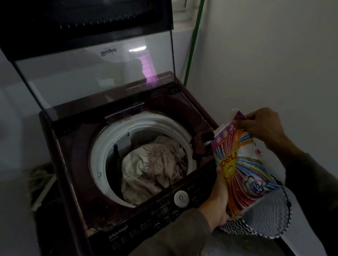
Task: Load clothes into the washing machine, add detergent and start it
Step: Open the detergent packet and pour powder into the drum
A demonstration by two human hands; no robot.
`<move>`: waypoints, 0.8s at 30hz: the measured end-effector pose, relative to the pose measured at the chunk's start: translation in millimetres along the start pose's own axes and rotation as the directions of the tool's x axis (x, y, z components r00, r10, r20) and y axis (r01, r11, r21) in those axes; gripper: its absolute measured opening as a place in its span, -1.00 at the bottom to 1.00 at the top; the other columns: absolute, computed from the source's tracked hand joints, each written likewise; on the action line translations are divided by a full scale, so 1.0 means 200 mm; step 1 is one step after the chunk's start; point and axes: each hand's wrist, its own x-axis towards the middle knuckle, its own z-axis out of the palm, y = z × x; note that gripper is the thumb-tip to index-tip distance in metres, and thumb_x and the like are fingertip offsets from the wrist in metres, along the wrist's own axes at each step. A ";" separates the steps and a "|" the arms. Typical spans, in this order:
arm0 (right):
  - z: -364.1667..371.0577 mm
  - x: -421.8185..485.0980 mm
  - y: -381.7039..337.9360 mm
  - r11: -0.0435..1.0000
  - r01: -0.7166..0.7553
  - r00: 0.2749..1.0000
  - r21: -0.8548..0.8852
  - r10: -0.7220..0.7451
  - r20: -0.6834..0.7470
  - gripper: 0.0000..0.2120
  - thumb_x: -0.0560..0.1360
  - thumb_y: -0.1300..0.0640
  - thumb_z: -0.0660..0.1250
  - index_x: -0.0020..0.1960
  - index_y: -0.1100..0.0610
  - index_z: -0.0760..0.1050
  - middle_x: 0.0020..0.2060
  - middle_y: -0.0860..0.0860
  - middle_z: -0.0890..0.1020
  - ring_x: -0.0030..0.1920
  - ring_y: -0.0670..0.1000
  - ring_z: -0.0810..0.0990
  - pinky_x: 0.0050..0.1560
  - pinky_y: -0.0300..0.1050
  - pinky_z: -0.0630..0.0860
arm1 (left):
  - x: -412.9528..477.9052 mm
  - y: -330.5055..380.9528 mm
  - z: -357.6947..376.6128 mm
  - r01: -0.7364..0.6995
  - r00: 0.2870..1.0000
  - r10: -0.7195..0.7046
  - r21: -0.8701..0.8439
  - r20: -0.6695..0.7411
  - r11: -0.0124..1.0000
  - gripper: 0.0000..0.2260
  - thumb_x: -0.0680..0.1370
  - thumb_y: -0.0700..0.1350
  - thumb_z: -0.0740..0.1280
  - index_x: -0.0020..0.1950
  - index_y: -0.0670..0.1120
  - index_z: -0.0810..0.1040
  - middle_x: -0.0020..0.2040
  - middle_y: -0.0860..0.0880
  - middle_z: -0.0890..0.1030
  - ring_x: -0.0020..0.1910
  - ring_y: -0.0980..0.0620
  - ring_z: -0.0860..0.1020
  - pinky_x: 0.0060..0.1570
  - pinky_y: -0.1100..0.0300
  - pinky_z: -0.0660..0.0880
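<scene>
The left grip (218, 199) is clasping the base of the detergent packet (241, 165); the right grip (262, 127) is pinching its top. The packet is hanging beside the washing machine (134, 227), above a zigzag basket (266, 214). Tipping here is probably risking powder missing the clothes (151, 165).

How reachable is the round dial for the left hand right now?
Likely yes: the dial sits just beside the left hand, nothing between, but that hand grips the detergent pouch and must let go first.
</scene>
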 end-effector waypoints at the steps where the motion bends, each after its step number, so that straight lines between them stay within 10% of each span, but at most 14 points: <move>1: 0.00 0.00 0.00 1.000 0.004 1.000 -0.007 -0.004 0.000 -0.70 0.41 0.01 0.52 0.01 0.21 0.68 -0.33 0.08 0.68 -0.38 -0.06 0.62 -0.26 -0.17 0.58 | -0.01 0.00 0.00 -0.002 1.000 0.002 -0.003 0.000 1.000 -0.29 0.58 0.36 -0.21 0.48 -0.02 0.37 0.45 -0.17 0.43 0.40 -0.14 0.42 0.19 0.06 0.38; 9: -0.02 0.02 0.02 1.000 0.014 1.000 -0.009 -0.014 -0.018 -0.70 0.39 0.01 0.53 -0.01 0.21 0.69 -0.29 0.13 0.71 -0.31 0.03 0.68 -0.14 -0.01 0.67 | -0.01 0.02 0.03 0.012 1.000 -0.012 0.000 -0.005 1.000 -0.28 0.58 0.36 -0.22 0.49 -0.03 0.38 0.44 -0.17 0.44 0.40 -0.14 0.43 0.25 0.06 0.38; 18: -0.05 0.02 0.03 1.000 0.014 1.000 -0.012 -0.014 -0.013 -0.74 0.39 0.03 0.53 -0.04 0.20 0.70 -0.34 0.10 0.69 -0.33 0.03 0.67 -0.17 -0.02 0.65 | -0.01 0.01 0.05 0.046 0.998 -0.047 0.022 0.032 0.999 -0.24 0.56 0.39 -0.23 0.47 -0.04 0.40 0.41 -0.18 0.47 0.36 -0.13 0.47 -0.21 0.20 0.43; 24: -0.05 0.01 0.04 1.000 0.004 1.000 -0.008 -0.004 -0.001 -0.73 0.40 0.03 0.53 -0.03 0.22 0.69 -0.37 0.05 0.65 -0.39 -0.05 0.62 -0.28 -0.17 0.55 | 0.04 -0.01 0.05 0.077 0.997 -0.077 -0.002 0.011 0.997 -0.18 0.49 0.48 -0.20 0.48 0.00 0.38 0.41 -0.18 0.48 0.34 -0.15 0.47 -0.02 0.07 0.42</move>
